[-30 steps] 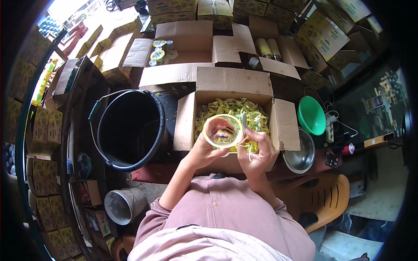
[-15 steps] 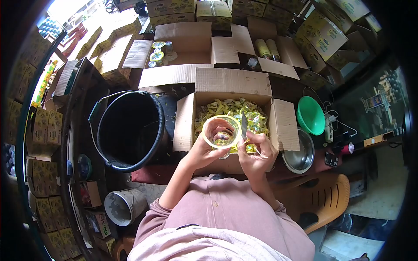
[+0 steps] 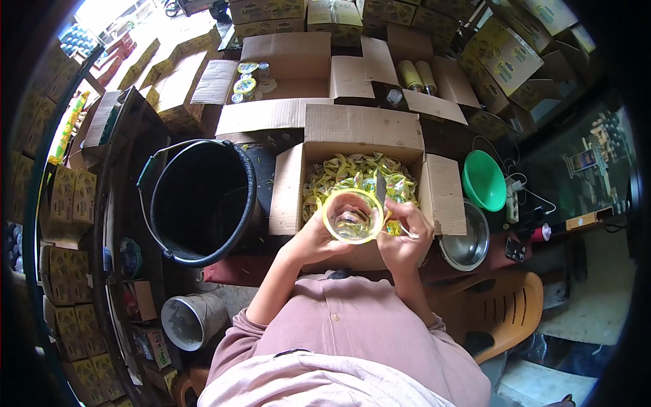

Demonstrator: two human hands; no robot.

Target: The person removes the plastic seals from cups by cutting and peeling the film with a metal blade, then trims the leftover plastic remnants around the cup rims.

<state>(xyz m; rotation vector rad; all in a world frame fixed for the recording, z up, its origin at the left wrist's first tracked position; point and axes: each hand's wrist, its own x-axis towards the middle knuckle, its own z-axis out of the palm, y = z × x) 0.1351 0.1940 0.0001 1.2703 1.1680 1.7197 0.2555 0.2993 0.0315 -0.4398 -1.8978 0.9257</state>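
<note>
My left hand is wrapped round a clear plastic cup with a yellow rim, its mouth tilted toward me. In my right hand is a knife, its blade pointing up and away beside the cup's right edge. The right fingertips sit close to the yellow rim; whether they also pinch a piece of it I cannot make out. Both hands are above the near side of an open cardboard box holding a heap of yellow-green strips.
Left of the box stands a large black bucket. To the right are a green bowl and a metal bowl. Farther back, one open carton holds lidded cups. A brown plastic chair is at my right.
The cup has shifted slightly right and down and turned, so its mouth faces me more. The knife blade stays upright beside it, slightly lower.
</note>
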